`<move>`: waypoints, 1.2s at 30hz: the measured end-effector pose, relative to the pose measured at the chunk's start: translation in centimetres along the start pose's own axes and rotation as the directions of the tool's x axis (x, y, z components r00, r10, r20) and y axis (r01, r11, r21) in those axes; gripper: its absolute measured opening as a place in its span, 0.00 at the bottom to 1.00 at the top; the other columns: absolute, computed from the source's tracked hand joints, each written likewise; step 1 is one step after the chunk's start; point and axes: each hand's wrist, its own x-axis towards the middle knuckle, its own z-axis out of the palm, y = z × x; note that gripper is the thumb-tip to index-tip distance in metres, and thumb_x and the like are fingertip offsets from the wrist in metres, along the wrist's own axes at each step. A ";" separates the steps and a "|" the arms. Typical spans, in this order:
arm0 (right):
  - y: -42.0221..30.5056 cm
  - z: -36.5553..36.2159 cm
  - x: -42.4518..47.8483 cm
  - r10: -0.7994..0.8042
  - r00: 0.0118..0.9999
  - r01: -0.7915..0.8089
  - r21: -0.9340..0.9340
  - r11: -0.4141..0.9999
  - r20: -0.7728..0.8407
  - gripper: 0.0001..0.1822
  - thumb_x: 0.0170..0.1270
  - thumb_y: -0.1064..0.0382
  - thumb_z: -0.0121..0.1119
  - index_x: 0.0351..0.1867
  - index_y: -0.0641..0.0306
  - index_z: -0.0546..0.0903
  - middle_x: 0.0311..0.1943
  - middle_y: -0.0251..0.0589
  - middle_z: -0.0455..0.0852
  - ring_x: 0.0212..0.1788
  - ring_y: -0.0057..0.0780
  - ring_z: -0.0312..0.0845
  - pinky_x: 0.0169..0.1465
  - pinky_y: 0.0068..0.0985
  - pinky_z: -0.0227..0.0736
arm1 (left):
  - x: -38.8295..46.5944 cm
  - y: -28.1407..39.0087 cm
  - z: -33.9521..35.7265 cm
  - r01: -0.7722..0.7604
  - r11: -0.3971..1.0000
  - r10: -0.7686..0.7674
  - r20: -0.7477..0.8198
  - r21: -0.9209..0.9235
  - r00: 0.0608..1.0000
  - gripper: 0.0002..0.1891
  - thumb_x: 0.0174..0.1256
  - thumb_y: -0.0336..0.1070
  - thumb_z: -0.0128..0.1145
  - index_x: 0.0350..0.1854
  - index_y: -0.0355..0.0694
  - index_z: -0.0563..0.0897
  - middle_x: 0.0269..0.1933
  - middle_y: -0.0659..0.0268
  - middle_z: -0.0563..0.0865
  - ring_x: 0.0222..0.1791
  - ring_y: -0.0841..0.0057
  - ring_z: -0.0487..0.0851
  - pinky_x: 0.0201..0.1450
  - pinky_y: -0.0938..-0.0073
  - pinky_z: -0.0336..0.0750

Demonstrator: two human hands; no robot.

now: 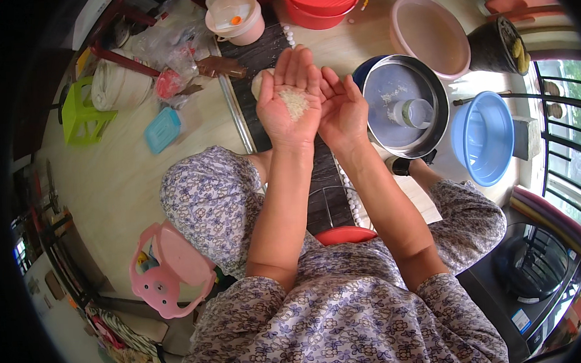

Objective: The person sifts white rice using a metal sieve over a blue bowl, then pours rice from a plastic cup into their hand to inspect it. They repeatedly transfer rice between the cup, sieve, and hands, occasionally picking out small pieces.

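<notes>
My left hand (288, 125) is palm up, bearing a small heap of white grains (294, 104) that look like rice. Beside it, its edge touching the left, my right hand (345, 118) also faces up with fingers slightly curled; no grains show in its palm. To the right of both hands is a round metal-rimmed sieve or pan (395, 138). Scattered grains (393, 94) and a clear plastic cup (420, 113) lying on its side are inside it. A pale rounded thing (256, 84) is mostly hidden behind my left hand.
At the right stand a pink basin (396, 31) and a blue basin (507, 138). Ahead are a lidded pink bucket (252, 30) and red basins (308, 20). A green stool (76, 113), a teal lid (163, 131) and a pink bear-shaped basket (186, 254) are at the left.
</notes>
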 end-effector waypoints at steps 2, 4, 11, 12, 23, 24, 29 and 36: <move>1.3 -0.2 1.0 -0.007 0.999 0.002 -0.126 0.992 -0.040 0.21 0.73 0.52 0.41 0.50 0.70 0.74 0.50 0.49 0.80 0.53 0.37 0.76 0.61 0.33 0.68 | -0.1 2.7 0.2 -0.047 0.999 0.047 0.011 0.020 0.999 0.24 0.74 0.46 0.38 0.55 0.27 0.74 0.57 0.47 0.79 0.58 0.56 0.78 0.58 0.55 0.75; 2.4 -1.6 2.7 -0.002 1.000 -0.002 -0.260 0.966 -0.017 0.17 0.69 0.60 0.50 0.53 0.70 0.73 0.51 0.47 0.79 0.53 0.36 0.76 0.60 0.32 0.69 | 0.2 5.7 0.0 -0.125 0.988 0.124 0.012 0.086 0.992 0.25 0.75 0.47 0.35 0.54 0.28 0.75 0.55 0.48 0.81 0.56 0.58 0.80 0.55 0.58 0.78; 5.6 -4.5 7.9 -0.091 0.813 0.541 -0.804 -0.246 0.575 0.43 0.45 0.68 0.72 0.66 0.66 0.64 0.64 0.48 0.69 0.64 0.42 0.67 0.65 0.34 0.63 | 1.1 12.0 -1.3 -0.310 0.939 0.321 -0.055 0.148 0.945 0.25 0.75 0.48 0.33 0.53 0.30 0.76 0.53 0.49 0.82 0.52 0.61 0.82 0.51 0.61 0.80; 5.8 -4.5 8.6 -0.056 0.795 0.572 -0.776 -0.266 0.604 0.46 0.41 0.64 0.74 0.66 0.59 0.64 0.63 0.48 0.68 0.65 0.46 0.63 0.66 0.39 0.59 | 1.4 12.3 -1.4 -0.336 0.928 0.353 -0.093 0.161 0.931 0.25 0.75 0.48 0.33 0.52 0.29 0.76 0.51 0.49 0.83 0.49 0.61 0.84 0.49 0.62 0.81; 7.3 -2.8 9.5 -0.053 0.754 0.656 -0.755 0.013 0.655 0.27 0.47 0.67 0.66 0.54 0.63 0.77 0.60 0.46 0.71 0.57 0.37 0.73 0.60 0.30 0.68 | 4.0 14.1 -6.8 -0.269 0.957 0.280 -0.110 0.110 0.954 0.25 0.73 0.49 0.37 0.50 0.30 0.78 0.45 0.48 0.85 0.42 0.61 0.86 0.42 0.64 0.83; 7.4 -2.5 9.2 -0.073 0.772 0.636 -0.766 0.098 0.631 0.25 0.49 0.68 0.64 0.53 0.64 0.77 0.60 0.47 0.72 0.55 0.34 0.75 0.59 0.29 0.69 | 4.1 14.1 -6.8 -0.263 0.959 0.273 -0.098 0.105 0.957 0.25 0.73 0.49 0.37 0.50 0.30 0.78 0.45 0.48 0.85 0.42 0.61 0.86 0.42 0.64 0.83; 8.7 -2.2 9.2 -0.184 0.907 0.410 -0.692 0.594 0.379 0.16 0.68 0.59 0.49 0.47 0.70 0.78 0.50 0.47 0.80 0.50 0.30 0.77 0.56 0.26 0.70 | 3.9 14.1 -6.8 -0.264 0.958 0.273 -0.074 0.114 0.959 0.26 0.73 0.49 0.37 0.49 0.29 0.79 0.45 0.47 0.85 0.41 0.60 0.86 0.41 0.64 0.83; 8.8 0.3 9.6 -0.208 0.973 0.229 -0.438 0.869 0.096 0.25 0.73 0.50 0.37 0.46 0.73 0.77 0.49 0.51 0.80 0.52 0.39 0.76 0.61 0.32 0.66 | 3.8 12.8 -5.5 -0.264 0.963 0.267 -0.066 0.059 0.961 0.26 0.73 0.49 0.37 0.49 0.29 0.78 0.44 0.48 0.85 0.38 0.62 0.86 0.39 0.66 0.82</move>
